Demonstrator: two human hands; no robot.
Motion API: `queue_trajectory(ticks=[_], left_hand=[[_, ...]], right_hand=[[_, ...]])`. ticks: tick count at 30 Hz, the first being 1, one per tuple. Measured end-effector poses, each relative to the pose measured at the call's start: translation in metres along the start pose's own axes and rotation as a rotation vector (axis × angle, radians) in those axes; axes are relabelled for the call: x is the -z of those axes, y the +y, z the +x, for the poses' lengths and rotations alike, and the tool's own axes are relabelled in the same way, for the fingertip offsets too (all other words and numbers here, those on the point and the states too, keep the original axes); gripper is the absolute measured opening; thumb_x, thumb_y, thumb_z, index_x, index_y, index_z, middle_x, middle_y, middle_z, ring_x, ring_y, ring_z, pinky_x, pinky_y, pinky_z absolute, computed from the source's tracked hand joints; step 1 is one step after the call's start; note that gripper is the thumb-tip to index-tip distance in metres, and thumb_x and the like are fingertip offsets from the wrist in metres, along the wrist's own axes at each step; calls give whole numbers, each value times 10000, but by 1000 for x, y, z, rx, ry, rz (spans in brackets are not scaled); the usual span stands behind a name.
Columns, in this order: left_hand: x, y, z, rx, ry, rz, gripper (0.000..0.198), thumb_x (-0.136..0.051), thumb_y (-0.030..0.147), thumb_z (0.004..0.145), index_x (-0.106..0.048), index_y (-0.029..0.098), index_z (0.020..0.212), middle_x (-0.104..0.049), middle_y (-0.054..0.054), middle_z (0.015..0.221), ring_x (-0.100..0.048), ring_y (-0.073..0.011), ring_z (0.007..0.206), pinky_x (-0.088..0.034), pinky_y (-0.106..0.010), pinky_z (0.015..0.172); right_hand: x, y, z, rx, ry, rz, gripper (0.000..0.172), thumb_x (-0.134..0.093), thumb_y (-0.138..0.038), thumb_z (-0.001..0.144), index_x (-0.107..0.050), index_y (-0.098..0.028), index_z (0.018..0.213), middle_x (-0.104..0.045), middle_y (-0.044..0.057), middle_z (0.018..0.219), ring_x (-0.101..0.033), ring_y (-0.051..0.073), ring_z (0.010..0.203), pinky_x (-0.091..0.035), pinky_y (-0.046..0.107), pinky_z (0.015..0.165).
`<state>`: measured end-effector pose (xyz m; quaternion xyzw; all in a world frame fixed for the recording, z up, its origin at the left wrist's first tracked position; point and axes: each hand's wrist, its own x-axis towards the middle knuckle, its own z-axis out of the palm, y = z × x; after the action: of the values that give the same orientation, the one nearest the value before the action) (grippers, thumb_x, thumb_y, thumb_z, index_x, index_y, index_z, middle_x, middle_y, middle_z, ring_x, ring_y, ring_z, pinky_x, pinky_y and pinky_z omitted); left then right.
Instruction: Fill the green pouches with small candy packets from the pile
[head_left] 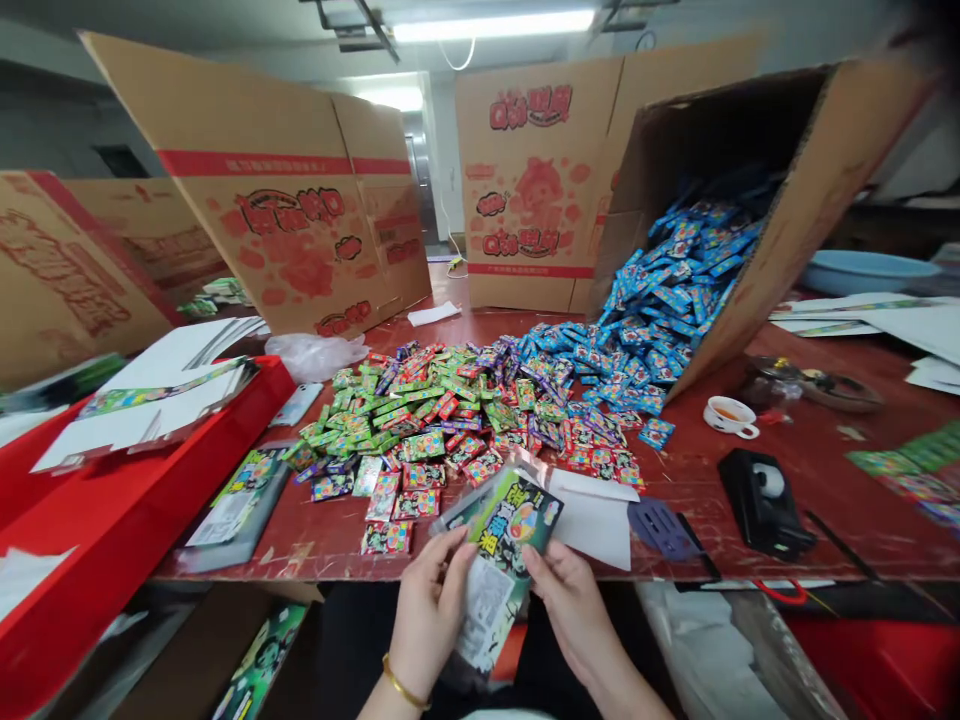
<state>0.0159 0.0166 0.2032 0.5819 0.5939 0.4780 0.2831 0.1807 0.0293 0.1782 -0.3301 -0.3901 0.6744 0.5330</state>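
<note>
Between both hands, at the table's front edge, is a dark green printed packaging bag (504, 545) with a white label panel low on it. My left hand (435, 600) grips its left side, thumb on top; a gold bangle circles that wrist. My right hand (566, 595) pinches the right side, thumb across the front. The bag tilts up toward me, and whether anything is inside I cannot tell. Just beyond lies a heap of small candy packets (420, 410) in green, red and purple. A few red packets (386, 538) sit left of the bag. White paper sheets (592, 520) lie behind my right hand.
Blue packets (675, 290) spill from a tipped carton (817, 200) at right. A red tray (150, 500) and a stack of similar bags (240, 500) stand left. A cup (727, 415), a tape dispenser (765, 500) and red-handled scissors (781, 592) are at right.
</note>
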Motion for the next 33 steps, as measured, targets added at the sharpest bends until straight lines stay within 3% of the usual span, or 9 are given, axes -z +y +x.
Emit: queue_trajectory(ticks=[5,11,13,15,17,19,21,28,33], left_hand=[[-2,-7,-8,128,-43,-119,370,-540,478,819,-709,166,923,-723,-79,857,-661,-248,802,-523,-294,757],[1,-15,-17,210,-70,-242,392,-533,511,824,-686,153,871,-686,-48,751,-619,-208,708,-497,-243,655],[-2,-13,-19,234,-96,-305,384,-518,504,836,-662,157,914,-685,-56,811,-616,-208,739,-500,-256,692],[-6,-10,-22,228,-97,-325,381,-506,491,846,-617,168,1015,-676,-80,951,-615,-231,874,-488,-295,814],[-12,-8,-25,193,-55,-261,397,-491,483,854,-559,176,1095,-640,-106,1057,-584,-253,1001,-449,-337,908],[-17,-9,-27,172,-1,-167,392,-463,480,865,-521,176,1105,-623,-118,1051,-578,-258,1013,-448,-362,904],[-20,-12,-28,186,37,-123,368,-425,471,885,-498,178,1095,-616,-107,1012,-586,-250,982,-454,-369,880],[-22,-18,-30,244,181,-179,383,-327,494,915,-499,178,1046,-595,-77,966,-563,-211,941,-438,-330,876],[-15,-23,-27,290,220,-194,455,-352,579,876,-532,182,1010,-611,-82,961,-573,-217,938,-457,-322,856]], right_hand=[[6,7,2,-55,28,47,310,-781,-389,683,-684,-150,856,-697,64,760,-624,184,668,-486,261,612],[13,22,12,36,178,-138,357,-780,-408,669,-566,-149,548,-565,-12,482,-491,104,448,-393,189,453],[4,24,12,82,134,-210,318,-733,-431,719,-598,-161,620,-601,2,545,-543,132,508,-428,203,487],[-8,28,10,100,109,-274,294,-648,-463,789,-642,-182,874,-684,53,799,-632,197,732,-499,251,634],[-20,34,8,87,183,-348,437,-569,-507,829,-561,-202,1142,-638,99,1115,-592,247,1024,-491,318,834],[-26,41,8,76,293,-422,529,-503,-560,839,-510,-191,1217,-568,122,1244,-517,264,1157,-451,350,928],[-27,44,9,85,304,-476,543,-446,-587,851,-539,-171,1187,-580,136,1229,-523,275,1155,-453,359,931],[-33,32,9,169,133,-567,528,-345,-580,902,-635,-154,1018,-687,133,976,-633,275,941,-512,342,800],[-31,29,12,142,14,-541,456,-421,-518,900,-557,-165,1155,-655,125,1054,-598,262,1015,-485,350,867]])
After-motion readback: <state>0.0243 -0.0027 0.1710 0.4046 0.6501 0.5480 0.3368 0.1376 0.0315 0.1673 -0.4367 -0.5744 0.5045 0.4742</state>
